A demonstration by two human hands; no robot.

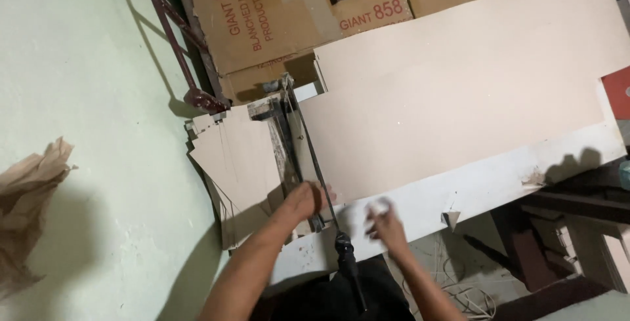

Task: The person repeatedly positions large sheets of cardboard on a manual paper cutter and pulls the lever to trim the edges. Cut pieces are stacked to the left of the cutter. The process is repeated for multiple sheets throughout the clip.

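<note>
left hand (pixel 308 200) closed on the cutter blade bar (pixel 295 157) near surface's (pixel 499 180) front edge | right hand (pixel 386 222) blurred, grip cannot be told, beside black handle (pixel 346 255) | pale board sheet (pixel 453 98) lies across surface right of blade | judgement: square sheet to blade, fingers clear

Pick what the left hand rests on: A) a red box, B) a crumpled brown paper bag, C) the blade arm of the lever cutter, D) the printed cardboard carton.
C: the left hand lies on the cutter's blade arm, beside the large pale board.
</note>
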